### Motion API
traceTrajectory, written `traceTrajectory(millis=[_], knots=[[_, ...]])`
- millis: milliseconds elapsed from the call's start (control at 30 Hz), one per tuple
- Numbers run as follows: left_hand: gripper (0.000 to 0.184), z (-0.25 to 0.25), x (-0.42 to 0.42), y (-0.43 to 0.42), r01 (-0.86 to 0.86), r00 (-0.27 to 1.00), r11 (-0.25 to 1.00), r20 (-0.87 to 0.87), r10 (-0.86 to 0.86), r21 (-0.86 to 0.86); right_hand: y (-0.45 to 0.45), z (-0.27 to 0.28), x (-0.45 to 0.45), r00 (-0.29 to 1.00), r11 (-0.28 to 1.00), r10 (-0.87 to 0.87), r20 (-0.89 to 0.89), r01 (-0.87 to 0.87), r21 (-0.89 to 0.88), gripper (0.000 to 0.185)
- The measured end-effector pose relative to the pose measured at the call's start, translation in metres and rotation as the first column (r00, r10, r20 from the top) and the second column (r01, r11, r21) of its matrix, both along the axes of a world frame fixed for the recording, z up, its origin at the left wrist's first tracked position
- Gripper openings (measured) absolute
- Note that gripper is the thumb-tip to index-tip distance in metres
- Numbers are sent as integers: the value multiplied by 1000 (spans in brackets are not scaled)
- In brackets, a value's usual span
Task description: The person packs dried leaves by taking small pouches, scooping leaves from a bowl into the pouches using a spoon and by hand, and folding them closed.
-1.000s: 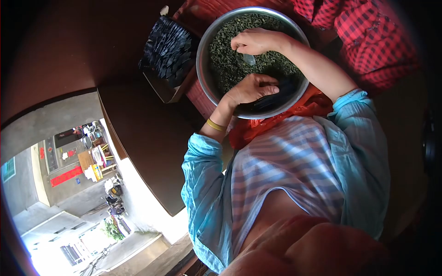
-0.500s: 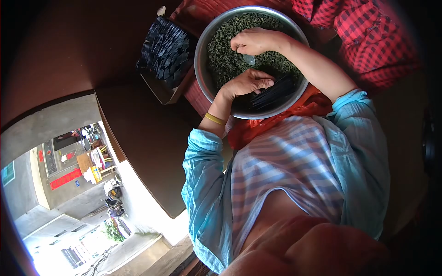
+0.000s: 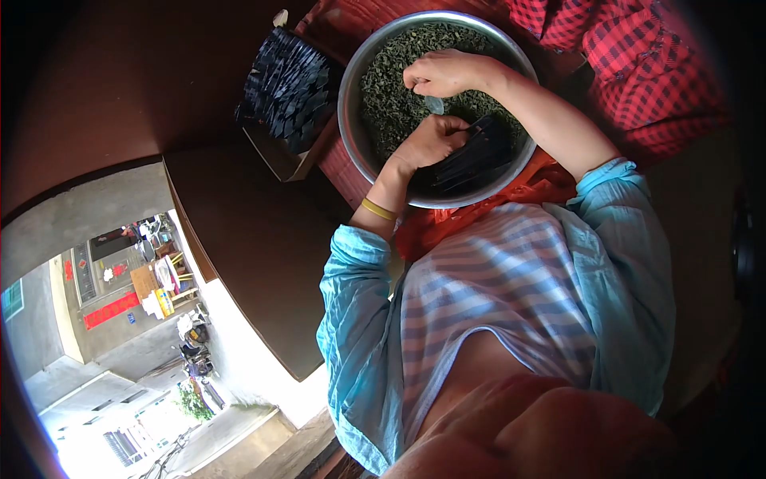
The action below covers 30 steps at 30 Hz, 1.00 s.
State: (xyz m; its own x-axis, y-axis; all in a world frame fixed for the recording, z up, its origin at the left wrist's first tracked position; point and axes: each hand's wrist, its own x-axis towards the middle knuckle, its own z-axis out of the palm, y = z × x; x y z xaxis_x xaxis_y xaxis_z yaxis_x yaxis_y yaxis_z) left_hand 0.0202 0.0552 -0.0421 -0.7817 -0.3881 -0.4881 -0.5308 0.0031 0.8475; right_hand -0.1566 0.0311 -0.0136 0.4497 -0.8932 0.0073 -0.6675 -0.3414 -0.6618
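A wide metal basin (image 3: 348,120) holds dried, shredded green leaves (image 3: 391,64), which look like loose tea. My right hand (image 3: 447,73) is over the leaves, its fingers pinched around a small clear plastic scoop (image 3: 434,104) that points down toward my left hand. Lower in the basin, my left hand (image 3: 433,142) has its fingers closed on the upper edge of a bundle of flat black pouches (image 3: 477,158). The pouches rest near the basin's front wall, slightly fanned. Whether any pouch mouth is spread apart is hard to see.
Left of the basin stands a cardboard box (image 3: 275,156) packed with dark, shiny packets (image 3: 287,84). Red plastic (image 3: 511,195) lies beneath the basin's near side. Red-and-black checked cloth (image 3: 638,72) is at the right. A dark brown panel (image 3: 239,239) borders a bright doorway.
My left hand has shifted a little up along the pouches, and the bundle shows wider and more fanned. My right hand with the scoop has moved slightly right.
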Motion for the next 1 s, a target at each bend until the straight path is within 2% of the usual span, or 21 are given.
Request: traceTrajectory(millis=[100, 133, 167, 233, 267, 300, 367, 400, 433, 500, 533, 567, 633, 667, 700, 767, 800, 900, 933, 1000], knots=[[18, 6, 2, 1, -51, 992, 953, -126, 14, -299, -4, -10, 2, 997, 997, -22, 79, 28, -69, 22], [18, 9, 4, -1, -51, 992, 951, -129, 12, -303, -6, -12, 1, 992, 994, -31, 119, 44, -104, 22], [16, 14, 9, -5, -144, 978, 935, -191, 84, -325, -7, -14, -1, 993, 993, -30, 115, 43, -109, 22], [15, 25, 16, -13, -334, 920, 873, -322, 221, -355, -4, -1, -2, 953, 989, -89, 291, 119, -89, 21], [15, 29, 18, -17, -345, 917, 865, -330, 226, -365, -6, 4, -2, 920, 986, -110, 376, 149, -77, 21], [14, 33, 21, -22, -449, 870, 839, -366, 331, -308, -11, 3, 0, 923, 986, -91, 374, 135, -93, 21], [13, 42, 28, -33, -637, 739, 749, -421, 526, -183, -23, -10, 3, 793, 964, -87, 603, 218, -149, 24], [13, 45, 30, -38, -649, 729, 736, -433, 530, -192, -29, -15, 2, 708, 951, -72, 702, 261, -165, 26], [14, 46, 31, -44, -702, 679, 685, -470, 564, -194, -28, -6, 2, 713, 952, -52, 699, 248, -181, 26], [17, 45, 29, -54, -797, 570, 576, -545, 615, -183, -16, 11, -2, 789, 991, -88, 608, 131, -26, 28], [17, 41, 30, -59, -803, 560, 568, -556, 614, -182, -11, 17, -2, 826, 995, -102, 555, 83, 60, 30], [19, 34, 31, -63, -769, 610, 592, -554, 567, -241, -9, 18, -1, 831, 996, -93, 548, 78, 51, 30], [27, 28, 27, -68, -687, 706, 634, -534, 465, -356, -7, 14, 4, 829, 986, -159, 536, 161, 44, 30], [27, 22, 22, -67, -690, 701, 632, -542, 463, -353, -8, 12, 4, 825, 978, -194, 531, 203, 41, 31], [35, 24, 15, -59, -696, 714, 497, -573, 402, -518, -9, 10, 4, 828, 979, -192, 526, 203, 37, 31], [53, 28, 4, -43, -638, 760, 148, -587, 277, -756, -11, 7, 4, 845, 947, -219, 488, 305, -103, 31], [53, 28, 1, -39, -639, 760, 146, -589, 276, -756, -13, 7, 4, 850, 920, -236, 472, 351, -173, 31], [78, 27, -2, -30, -537, 837, 210, -483, 259, -817, -8, 10, 9, 858, 890, -231, 459, 377, -257, 31], [78, 25, -1, -31, -537, 836, 210, -482, 262, -817, -6, 10, 10, 862, 873, -227, 454, 387, -297, 31], [81, 22, 2, -34, -547, 829, 302, -455, 325, -781, -7, 7, 11, 869, 881, -191, 457, 357, -311, 30]])
